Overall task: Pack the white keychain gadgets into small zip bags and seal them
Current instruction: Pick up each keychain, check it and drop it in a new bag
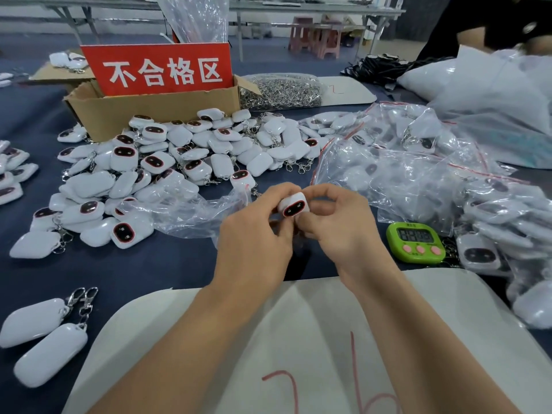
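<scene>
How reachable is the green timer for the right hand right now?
Probably yes: the green timer sits uncovered just right of the right hand, nothing between them. But that hand holds a white gadget, so it must release first.

The left grip (254, 234) and right grip (337, 225) cover the lower part of the gadget (294, 204), so only its dark face and top show; the timer (415, 242) digits are too blurred to read; the sign (161, 68) hides the inside of the box (155, 110); what lies in the bags (403, 180) is dim under plastic; the left edge cuts a pile (13, 171); the bottom edge cuts the red marks (295, 392) on the sheet (298, 318); of a person (493, 19) at top right only an arm shows.
</scene>
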A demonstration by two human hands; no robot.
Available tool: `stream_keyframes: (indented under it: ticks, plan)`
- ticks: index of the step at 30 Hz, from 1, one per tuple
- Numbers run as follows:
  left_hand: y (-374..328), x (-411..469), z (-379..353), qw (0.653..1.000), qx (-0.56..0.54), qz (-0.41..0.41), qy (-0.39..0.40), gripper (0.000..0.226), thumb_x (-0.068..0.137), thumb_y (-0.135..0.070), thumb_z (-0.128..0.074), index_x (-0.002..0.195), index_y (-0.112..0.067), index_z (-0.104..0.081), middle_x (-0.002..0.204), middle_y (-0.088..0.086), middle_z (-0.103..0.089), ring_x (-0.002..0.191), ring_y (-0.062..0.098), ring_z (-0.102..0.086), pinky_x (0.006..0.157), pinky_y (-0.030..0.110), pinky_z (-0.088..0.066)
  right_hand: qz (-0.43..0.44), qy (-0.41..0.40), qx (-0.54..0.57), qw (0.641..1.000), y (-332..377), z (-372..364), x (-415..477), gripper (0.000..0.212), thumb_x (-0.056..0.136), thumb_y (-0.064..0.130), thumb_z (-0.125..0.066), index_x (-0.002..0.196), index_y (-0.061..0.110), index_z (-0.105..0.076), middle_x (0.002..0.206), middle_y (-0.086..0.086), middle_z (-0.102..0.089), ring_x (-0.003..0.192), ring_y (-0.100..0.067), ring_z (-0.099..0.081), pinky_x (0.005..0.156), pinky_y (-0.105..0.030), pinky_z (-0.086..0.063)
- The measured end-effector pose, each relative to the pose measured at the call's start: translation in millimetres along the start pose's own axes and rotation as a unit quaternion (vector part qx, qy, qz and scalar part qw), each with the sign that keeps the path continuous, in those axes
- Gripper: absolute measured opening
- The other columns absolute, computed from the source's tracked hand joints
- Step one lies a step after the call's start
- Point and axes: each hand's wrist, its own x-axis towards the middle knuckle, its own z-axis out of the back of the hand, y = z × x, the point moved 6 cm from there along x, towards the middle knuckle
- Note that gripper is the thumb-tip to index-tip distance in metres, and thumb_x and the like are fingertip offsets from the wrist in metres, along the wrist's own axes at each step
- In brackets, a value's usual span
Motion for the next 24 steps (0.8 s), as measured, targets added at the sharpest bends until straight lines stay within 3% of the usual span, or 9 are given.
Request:
stream_keyframes:
  ticks: [3, 6, 13, 17, 19, 21, 24]
  plan:
    - [-2.5, -2.8, 5.6, 0.998, 0.032, -0.023, -0.042, 0.017, 0.088, -0.032, -0.065, 0.103, -0.036, -0.058, 0.091, -0.016, -0.071, 0.090, 0.017, -0.070, 0.080, 0.045, -0.058, 0.093, -0.075, -0.067, 0.991, 14.2, 9.8, -1.9, 0.035, 0.078, -0.009, -0.071, 0.073, 0.026, -0.072, 0.081, 0.008, -0.078, 0.078, -0.014, -0.076, 0.082, -0.034, -0.062]
    - [2.0, -5.2, 5.0, 0.998, 0.036, -0.009, -0.047, 0.027, 0.088, -0.020, -0.077, 0.100, -0.033, -0.057, 0.086, -0.008, -0.074, 0.085, 0.023, -0.071, 0.077, 0.046, -0.058, 0.146, -0.099, -0.091, 0.980, 25.1, 9.3, -8.3, 0.047, 0.077, -0.011, -0.069, 0.068, 0.035, -0.068, 0.087, 0.020, -0.076, 0.082, 0.001, -0.072, 0.080, -0.016, -0.056]
    - [3.6, -5.9, 8.8, 0.994, 0.064, -0.001, -0.090, 0.033, 0.087, -0.023, -0.079, 0.105, -0.039, -0.056, 0.081, -0.007, -0.075, 0.082, 0.022, -0.072, 0.077, 0.046, -0.056, 0.177, -0.116, -0.107, 0.971, 25.2, 9.7, -9.6, 0.051, 0.075, -0.011, -0.073, 0.067, 0.039, -0.066, 0.092, 0.027, -0.073, 0.087, 0.004, -0.071, 0.079, -0.014, -0.054]
    - [3.1, -4.2, 10.4, 0.995, 0.052, -0.005, -0.090, 0.033, 0.089, -0.019, -0.077, 0.105, -0.039, -0.058, 0.085, -0.014, -0.074, 0.085, 0.014, -0.072, 0.080, 0.044, -0.057, 0.169, -0.106, -0.093, 0.976, 23.2, 11.6, -6.8, 0.043, 0.077, -0.006, -0.075, 0.071, 0.037, -0.070, 0.084, 0.021, -0.075, 0.078, -0.004, -0.071, 0.075, -0.016, -0.055]
    - [5.9, -0.8, 9.0, 0.998, 0.020, -0.003, -0.057, 0.051, 0.087, -0.003, -0.074, 0.114, -0.044, -0.058, 0.095, -0.022, -0.073, 0.088, 0.004, -0.072, 0.088, 0.035, -0.057, 0.171, -0.102, -0.087, 0.976, 26.6, 11.1, -6.8, 0.036, 0.078, -0.003, -0.077, 0.074, 0.032, -0.073, 0.078, 0.015, -0.075, 0.070, -0.005, -0.070, 0.070, -0.020, -0.055]
    - [4.4, -0.4, 8.1, 0.999, 0.011, -0.016, -0.029, 0.074, 0.084, 0.006, -0.070, 0.129, -0.050, -0.053, 0.106, -0.032, -0.068, 0.091, -0.003, -0.070, 0.091, 0.017, -0.052, 0.153, -0.073, -0.010, 0.985, 27.1, 9.9, -6.2, 0.027, 0.077, -0.004, -0.080, 0.078, 0.023, -0.075, 0.074, 0.005, -0.076, 0.068, -0.008, -0.070, 0.066, -0.021, -0.053]
    - [-1.2, -0.4, 8.9, 0.996, -0.021, -0.074, -0.040, 0.064, 0.086, 0.003, -0.073, 0.131, -0.041, -0.062, 0.125, -0.025, -0.067, 0.103, -0.002, -0.070, 0.094, 0.016, -0.051, 0.059, -0.003, 0.131, 0.990, 20.3, 4.3, -5.7, 0.010, 0.075, 0.001, -0.076, 0.081, 0.009, -0.076, 0.080, -0.016, -0.076, 0.070, -0.021, -0.067, 0.062, -0.026, -0.048]
